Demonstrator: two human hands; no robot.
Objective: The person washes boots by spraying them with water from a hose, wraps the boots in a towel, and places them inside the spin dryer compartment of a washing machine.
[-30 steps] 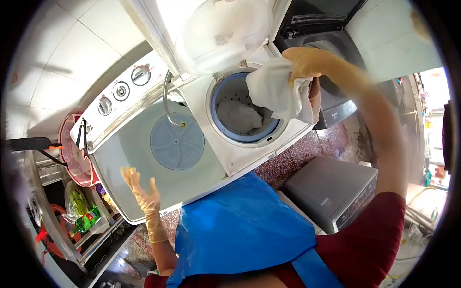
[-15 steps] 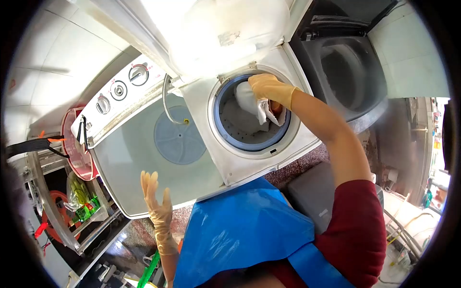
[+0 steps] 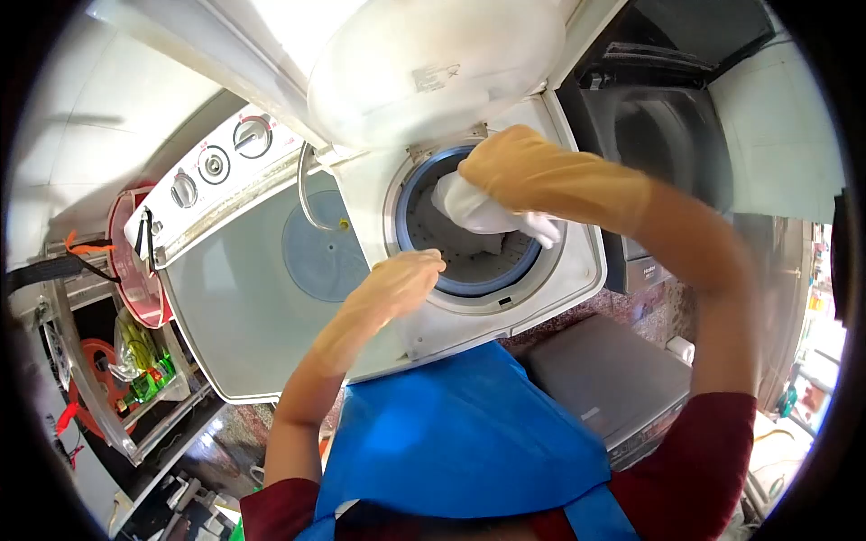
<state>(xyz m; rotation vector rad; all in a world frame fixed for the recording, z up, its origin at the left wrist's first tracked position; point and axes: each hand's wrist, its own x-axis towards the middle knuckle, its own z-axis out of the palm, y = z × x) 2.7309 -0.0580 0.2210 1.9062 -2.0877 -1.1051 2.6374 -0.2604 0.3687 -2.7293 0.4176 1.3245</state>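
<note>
My right hand [image 3: 532,176], in a pale yellow rubber glove, is closed on a white cloth [image 3: 478,206]. The cloth hangs bunched beneath it, over the opening of the spin tub [image 3: 451,287] in a twin-tub washing machine. More greyish-white fabric [image 3: 456,243] lies lower in that tub. My left hand [image 3: 404,278], gloved alike, is at the tub's near-left rim with its fingers curled together. Nothing shows between those fingers. The spin tub's round translucent lid [image 3: 437,77] stands raised behind.
Left of the spin tub is the wash tub [image 3: 234,298] with a grey disc. Dials [image 3: 215,165] and a thin hose [image 3: 305,189] sit behind it. A dark machine [image 3: 663,153] stands on the right, a red basket [image 3: 135,261] on the left. A blue apron [image 3: 460,433] covers my front.
My left hand has come from above the wash tub's front edge to the spin tub rim, and its spread fingers have closed. My right hand has lifted the white cloth slightly.
</note>
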